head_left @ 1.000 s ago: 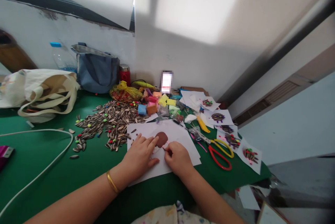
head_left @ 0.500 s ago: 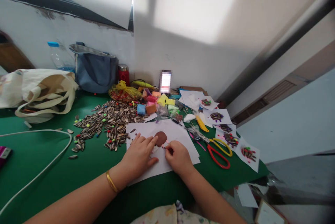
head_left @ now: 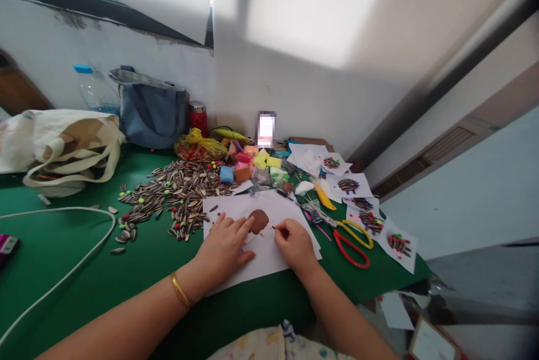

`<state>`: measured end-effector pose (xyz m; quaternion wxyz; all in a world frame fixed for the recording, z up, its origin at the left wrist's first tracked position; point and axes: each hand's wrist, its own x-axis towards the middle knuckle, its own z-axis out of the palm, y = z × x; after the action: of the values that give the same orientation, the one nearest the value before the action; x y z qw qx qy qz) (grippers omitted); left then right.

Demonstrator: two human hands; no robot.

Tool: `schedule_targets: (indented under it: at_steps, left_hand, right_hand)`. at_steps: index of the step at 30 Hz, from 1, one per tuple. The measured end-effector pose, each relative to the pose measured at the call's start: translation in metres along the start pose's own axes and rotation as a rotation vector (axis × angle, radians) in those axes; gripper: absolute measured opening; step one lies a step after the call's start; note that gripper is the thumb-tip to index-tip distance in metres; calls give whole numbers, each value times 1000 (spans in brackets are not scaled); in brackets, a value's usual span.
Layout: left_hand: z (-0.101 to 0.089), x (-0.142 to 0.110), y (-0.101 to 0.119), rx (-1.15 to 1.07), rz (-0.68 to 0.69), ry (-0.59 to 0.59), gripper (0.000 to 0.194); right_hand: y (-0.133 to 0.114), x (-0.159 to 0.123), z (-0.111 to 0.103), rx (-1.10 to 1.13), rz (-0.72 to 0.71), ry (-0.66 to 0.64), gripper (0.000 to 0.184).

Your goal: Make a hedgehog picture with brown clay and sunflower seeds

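Observation:
A flattened brown clay piece [head_left: 258, 222] lies on white paper [head_left: 236, 278], with small pink bits by its lower right edge. My left hand [head_left: 225, 245] rests flat on the paper, fingers spread, its fingertips at the clay's left edge. Just right of the clay, my right hand [head_left: 297, 247] is closed in a pinch. A tiny dark tip shows at its fingertips; what it belongs to is too small to name. A few sunflower seeds and dark specks lie on the paper's left part.
Sunflower seeds with coloured beads [head_left: 181, 191] are heaped to the left. Behind are coloured clay packs [head_left: 243, 174] and a phone [head_left: 266, 130]. Scissors [head_left: 351, 247] and finished seed pictures [head_left: 398, 245] lie right. A white cable [head_left: 63, 273] crosses the left side.
My right hand has shifted slightly right, away from the clay's lower edge, still pinched. My left hand keeps its place on the paper.

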<state>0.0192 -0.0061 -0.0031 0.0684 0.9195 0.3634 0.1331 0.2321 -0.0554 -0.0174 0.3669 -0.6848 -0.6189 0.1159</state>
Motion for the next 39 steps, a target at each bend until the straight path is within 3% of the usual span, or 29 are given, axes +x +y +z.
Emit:
schedule_targets:
  at_steps: [15,22,33,39]
  left_hand:
    - [0,1,-1,-3,12,-4,73]
    - [-1,1,-1,3,16,8,74]
    - [0,1,-2,11,13,-2,74]
    - [1,1,-3,-13,18,20,73]
  right_hand:
    - [1,6,5,-154,-32,-59,12]
    - [3,4,0,-39,16,-9,11]
    - [4,6,6,-163,-34,-37,12]
    - [5,5,0,2,27,13,10]
